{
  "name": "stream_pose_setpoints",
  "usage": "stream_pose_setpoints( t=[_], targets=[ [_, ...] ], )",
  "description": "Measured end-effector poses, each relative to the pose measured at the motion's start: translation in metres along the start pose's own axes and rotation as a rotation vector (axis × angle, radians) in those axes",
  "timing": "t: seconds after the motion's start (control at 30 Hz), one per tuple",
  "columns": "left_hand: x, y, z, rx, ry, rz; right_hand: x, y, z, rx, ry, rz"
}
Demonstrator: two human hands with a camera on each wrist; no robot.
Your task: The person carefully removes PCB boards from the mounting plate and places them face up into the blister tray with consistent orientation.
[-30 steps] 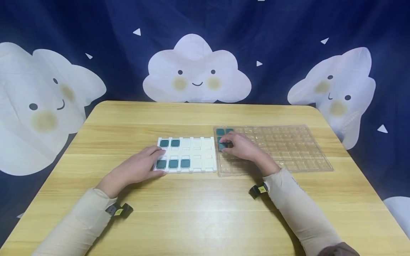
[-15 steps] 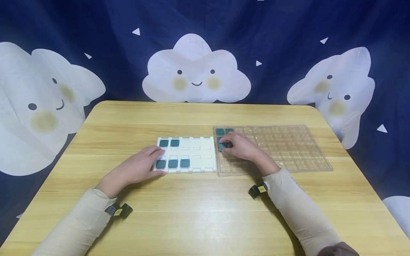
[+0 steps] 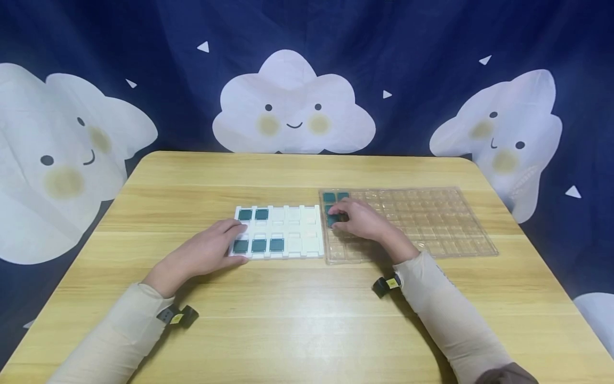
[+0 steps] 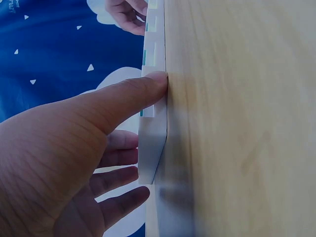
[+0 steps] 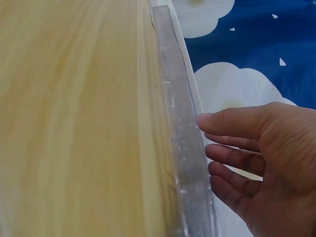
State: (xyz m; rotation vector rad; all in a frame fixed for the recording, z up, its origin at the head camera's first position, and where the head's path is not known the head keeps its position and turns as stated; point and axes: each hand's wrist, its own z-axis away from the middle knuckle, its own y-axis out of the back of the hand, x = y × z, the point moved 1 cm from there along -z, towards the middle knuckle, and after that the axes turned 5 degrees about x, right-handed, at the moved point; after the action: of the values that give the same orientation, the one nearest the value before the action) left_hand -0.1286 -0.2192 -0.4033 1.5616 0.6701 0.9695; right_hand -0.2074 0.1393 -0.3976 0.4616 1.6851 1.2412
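Note:
My left hand (image 3: 206,249) holds the left end of a white slotted tray (image 3: 312,232). In the left wrist view the thumb (image 4: 143,88) presses its near side, with the other fingers around the far side of that end. Green square chips (image 3: 259,245) sit in several of its slots. Over the left end of a clear plastic tray (image 3: 431,213), my right hand (image 3: 364,220) has thumb and forefinger at two sides of a green square chip (image 3: 332,222). Other green chips (image 3: 329,197) lie behind it, partly hidden by the hand. The right wrist view does not show the chip.
Both trays lie side by side on a wooden table (image 3: 288,320), their neighbouring ends close together. The clear tray's pockets extend to the right. A dark blue curtain (image 3: 408,42) with white clouds hangs behind the table.
The chip at my right fingertips shifts slightly and now looks flatter in the clear tray. Both hands stay almost where they were, and the white tray keeps its place.

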Motion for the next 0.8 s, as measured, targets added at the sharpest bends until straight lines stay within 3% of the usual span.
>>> stream_pose_setpoints(
  t=[0.8],
  targets=[
    [-0.002,0.001,0.002,-0.004,0.003,-0.002,-0.014,0.007,0.002,0.046,0.025,-0.027]
  ],
)
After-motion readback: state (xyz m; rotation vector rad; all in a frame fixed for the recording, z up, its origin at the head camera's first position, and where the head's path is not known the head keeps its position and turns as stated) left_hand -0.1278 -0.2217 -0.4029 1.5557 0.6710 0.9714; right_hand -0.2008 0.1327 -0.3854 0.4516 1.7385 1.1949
